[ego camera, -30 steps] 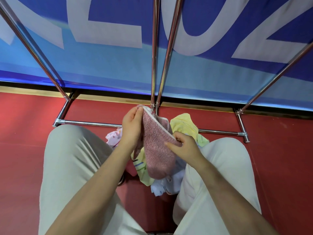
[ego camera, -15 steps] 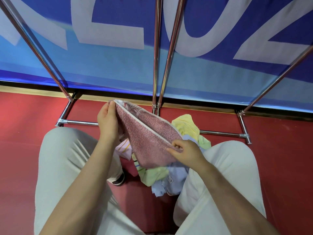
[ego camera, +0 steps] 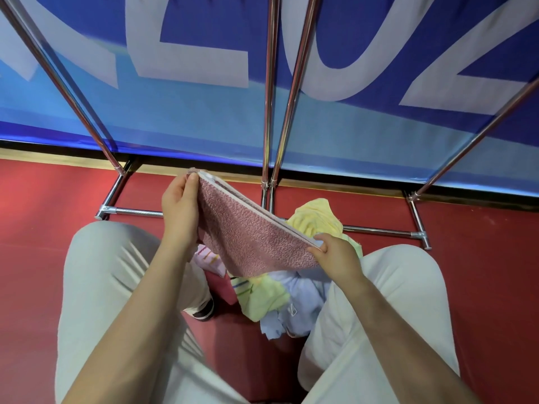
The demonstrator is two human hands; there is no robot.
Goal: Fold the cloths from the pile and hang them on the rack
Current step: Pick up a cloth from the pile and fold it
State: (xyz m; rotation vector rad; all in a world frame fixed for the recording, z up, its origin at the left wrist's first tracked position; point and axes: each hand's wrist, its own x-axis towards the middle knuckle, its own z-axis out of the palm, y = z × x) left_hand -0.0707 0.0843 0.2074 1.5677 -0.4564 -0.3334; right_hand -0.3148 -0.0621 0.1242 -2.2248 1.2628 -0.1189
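Observation:
A pink terry cloth (ego camera: pixel 248 237) with a white hem hangs folded double between my hands. My left hand (ego camera: pixel 179 208) pinches its upper left corners. My right hand (ego camera: pixel 335 255) pinches the lower right corners, so the top edge is stretched taut and slopes down to the right. Under it lies the pile (ego camera: pixel 268 298) of yellow, green, light blue and pink cloths on the red floor between my knees. The chrome rack (ego camera: pixel 269 91) stands just behind, its poles rising out of view; no cloth hangs on the visible parts.
The rack's base bar (ego camera: pixel 379 230) runs across the floor behind the pile. A blue banner (ego camera: pixel 189 112) with large pale letters covers the wall behind the rack. My knees in light trousers flank the pile, and a shoe (ego camera: pixel 204 312) shows beside it.
My hands have moved apart: the left one up and to the left, the right one slightly right. The bunched pink cloth is now spread and pulled taut, its two layers aligned.

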